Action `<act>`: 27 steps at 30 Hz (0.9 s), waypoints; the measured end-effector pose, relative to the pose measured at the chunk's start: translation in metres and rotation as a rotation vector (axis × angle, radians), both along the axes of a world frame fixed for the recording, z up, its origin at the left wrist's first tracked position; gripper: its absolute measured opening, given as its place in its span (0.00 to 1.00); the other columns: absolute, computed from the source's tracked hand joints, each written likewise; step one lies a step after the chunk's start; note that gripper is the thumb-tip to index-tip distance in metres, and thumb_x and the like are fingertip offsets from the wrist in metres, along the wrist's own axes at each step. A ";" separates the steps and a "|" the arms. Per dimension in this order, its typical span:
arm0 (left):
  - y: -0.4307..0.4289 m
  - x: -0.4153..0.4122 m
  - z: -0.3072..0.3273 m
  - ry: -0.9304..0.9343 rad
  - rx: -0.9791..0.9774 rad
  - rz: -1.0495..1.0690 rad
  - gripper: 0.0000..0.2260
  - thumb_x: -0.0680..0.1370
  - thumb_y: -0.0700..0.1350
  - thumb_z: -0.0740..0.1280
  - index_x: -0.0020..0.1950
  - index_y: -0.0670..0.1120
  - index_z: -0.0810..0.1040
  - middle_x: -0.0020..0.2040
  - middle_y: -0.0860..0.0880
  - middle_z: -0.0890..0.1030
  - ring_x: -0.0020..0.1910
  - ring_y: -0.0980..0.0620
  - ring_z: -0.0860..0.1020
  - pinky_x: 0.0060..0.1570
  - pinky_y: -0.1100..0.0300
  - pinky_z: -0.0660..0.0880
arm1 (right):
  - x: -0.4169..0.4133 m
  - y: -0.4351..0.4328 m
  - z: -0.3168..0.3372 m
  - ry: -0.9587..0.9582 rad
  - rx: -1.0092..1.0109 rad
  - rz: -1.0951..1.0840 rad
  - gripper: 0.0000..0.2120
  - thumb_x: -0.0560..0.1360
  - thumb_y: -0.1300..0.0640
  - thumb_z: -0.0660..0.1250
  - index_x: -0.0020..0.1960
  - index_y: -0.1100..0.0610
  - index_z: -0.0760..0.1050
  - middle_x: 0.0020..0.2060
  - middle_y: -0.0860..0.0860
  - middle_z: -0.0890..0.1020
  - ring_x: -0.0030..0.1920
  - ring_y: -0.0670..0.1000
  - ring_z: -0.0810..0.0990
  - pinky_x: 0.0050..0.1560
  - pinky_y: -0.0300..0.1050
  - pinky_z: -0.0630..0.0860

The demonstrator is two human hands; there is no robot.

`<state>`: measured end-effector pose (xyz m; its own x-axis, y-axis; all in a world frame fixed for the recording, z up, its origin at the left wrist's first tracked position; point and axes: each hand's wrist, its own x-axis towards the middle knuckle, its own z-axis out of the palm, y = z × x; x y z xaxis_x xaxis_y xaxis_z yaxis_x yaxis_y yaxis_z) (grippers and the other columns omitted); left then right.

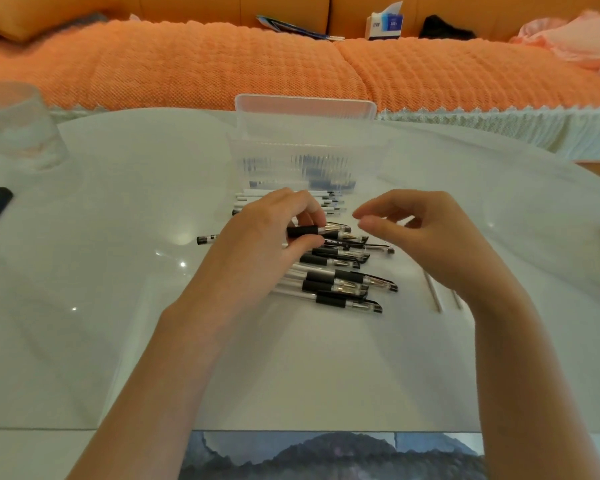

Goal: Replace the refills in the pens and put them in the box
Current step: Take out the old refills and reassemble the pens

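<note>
**A:** Why's the L hand (260, 237) clamped like that?

**B:** Thumb & fingers pinch one pen (303, 231) by its black grip, just on the near side of the box (257, 150), w/ the tip aimed at the R hand (426, 237). My guess is it's steadying the barrel so the other hand can work the tip end.

**A:** And the R hand?

**B:** Holds nothing. Fingers loosely curled, thumb & forefinger apart, just beside the pen's tip. No contact as far as I can tell.

**A:** Rest of the stock?

**B:** The pile of pens (340, 282) lies nearer the person than the box, partly under the L hand. The white refills (284, 195) sit in a row right at the box's near wall, prob. for easy reach. The box is open, its lid (305, 105) stands behind it, and there are dark pens inside. Two thin rods (433, 292) lie near-right of the box. Maybe spent refills, can't tell.
</note>
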<state>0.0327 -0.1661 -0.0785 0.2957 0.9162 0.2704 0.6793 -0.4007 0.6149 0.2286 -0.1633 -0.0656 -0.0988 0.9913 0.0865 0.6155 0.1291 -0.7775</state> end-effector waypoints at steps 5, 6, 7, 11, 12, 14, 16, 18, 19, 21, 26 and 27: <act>0.000 0.001 -0.001 -0.001 0.057 -0.012 0.07 0.73 0.46 0.71 0.49 0.52 0.76 0.47 0.56 0.76 0.46 0.57 0.76 0.48 0.58 0.76 | -0.021 -0.003 0.000 0.043 -0.081 0.128 0.14 0.75 0.44 0.63 0.42 0.52 0.83 0.37 0.51 0.84 0.34 0.45 0.75 0.38 0.36 0.70; 0.000 0.001 0.000 -0.002 0.067 -0.013 0.07 0.73 0.46 0.71 0.49 0.51 0.77 0.47 0.55 0.76 0.45 0.56 0.76 0.48 0.58 0.76 | -0.023 -0.003 -0.001 0.034 -0.077 0.139 0.13 0.74 0.45 0.65 0.41 0.52 0.83 0.36 0.52 0.83 0.33 0.45 0.75 0.37 0.33 0.69; 0.000 0.001 0.000 -0.005 0.072 -0.012 0.07 0.73 0.46 0.71 0.49 0.51 0.77 0.47 0.55 0.76 0.45 0.56 0.76 0.47 0.58 0.76 | -0.024 -0.003 0.000 0.043 -0.069 0.141 0.11 0.74 0.47 0.67 0.41 0.53 0.83 0.35 0.52 0.83 0.33 0.44 0.74 0.35 0.31 0.68; 0.000 0.001 0.001 -0.036 0.061 -0.009 0.06 0.72 0.46 0.72 0.47 0.53 0.78 0.45 0.54 0.78 0.44 0.56 0.76 0.46 0.54 0.76 | -0.024 -0.003 0.002 0.087 -0.038 0.146 0.06 0.73 0.52 0.70 0.39 0.52 0.83 0.30 0.44 0.81 0.30 0.37 0.74 0.33 0.26 0.66; -0.001 0.000 0.002 -0.055 0.043 -0.008 0.06 0.72 0.47 0.71 0.47 0.53 0.79 0.44 0.54 0.78 0.43 0.56 0.76 0.46 0.54 0.76 | -0.023 -0.003 0.002 0.089 -0.026 0.146 0.05 0.73 0.53 0.70 0.39 0.52 0.83 0.30 0.43 0.81 0.30 0.37 0.74 0.33 0.25 0.66; -0.002 0.000 0.004 -0.089 -0.004 0.000 0.05 0.73 0.49 0.70 0.48 0.54 0.80 0.42 0.56 0.79 0.41 0.57 0.77 0.46 0.56 0.76 | -0.023 -0.003 0.001 0.089 -0.002 0.148 0.04 0.72 0.54 0.71 0.40 0.52 0.83 0.31 0.44 0.81 0.30 0.37 0.74 0.34 0.26 0.67; -0.003 -0.001 0.005 -0.100 -0.034 0.010 0.06 0.73 0.51 0.69 0.49 0.55 0.79 0.40 0.57 0.79 0.40 0.58 0.78 0.43 0.60 0.74 | -0.023 -0.002 0.000 0.103 0.014 0.140 0.03 0.72 0.54 0.71 0.40 0.52 0.83 0.31 0.44 0.82 0.30 0.38 0.74 0.34 0.28 0.68; -0.003 -0.002 0.006 -0.108 -0.056 0.014 0.09 0.73 0.51 0.70 0.52 0.56 0.76 0.41 0.58 0.78 0.40 0.60 0.77 0.41 0.67 0.71 | -0.022 -0.001 0.000 0.124 0.022 0.125 0.02 0.71 0.55 0.72 0.41 0.52 0.83 0.31 0.43 0.82 0.31 0.38 0.75 0.34 0.28 0.68; -0.003 -0.002 0.006 -0.109 -0.066 0.021 0.11 0.72 0.51 0.71 0.52 0.57 0.74 0.42 0.59 0.78 0.40 0.61 0.76 0.40 0.70 0.70 | -0.022 -0.001 0.000 0.134 0.023 0.122 0.02 0.71 0.56 0.72 0.41 0.52 0.83 0.30 0.42 0.82 0.31 0.37 0.75 0.34 0.27 0.68; -0.003 -0.003 0.005 -0.091 -0.057 0.037 0.16 0.69 0.49 0.74 0.51 0.57 0.71 0.43 0.60 0.76 0.41 0.62 0.74 0.38 0.73 0.70 | -0.021 -0.001 0.000 0.144 0.022 0.125 0.01 0.71 0.56 0.72 0.42 0.52 0.83 0.29 0.40 0.81 0.30 0.37 0.75 0.34 0.27 0.67; -0.002 -0.005 0.006 -0.065 -0.015 0.074 0.11 0.71 0.48 0.73 0.46 0.55 0.72 0.41 0.60 0.75 0.41 0.59 0.75 0.40 0.69 0.72 | -0.019 0.001 -0.001 0.156 0.037 0.116 0.02 0.70 0.56 0.74 0.42 0.52 0.83 0.30 0.41 0.81 0.29 0.37 0.74 0.32 0.27 0.66; -0.003 -0.005 0.006 -0.067 -0.020 0.070 0.09 0.72 0.50 0.72 0.46 0.55 0.73 0.41 0.60 0.76 0.41 0.58 0.75 0.43 0.64 0.74 | -0.018 0.001 -0.001 0.150 0.043 0.111 0.02 0.70 0.56 0.74 0.43 0.52 0.83 0.30 0.41 0.81 0.30 0.37 0.74 0.32 0.27 0.66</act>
<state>0.0279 -0.1689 -0.0728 0.2123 0.9394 0.2691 0.6624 -0.3407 0.6672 0.2103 -0.1621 -0.0666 -0.1905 0.9701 0.1502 0.4733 0.2248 -0.8517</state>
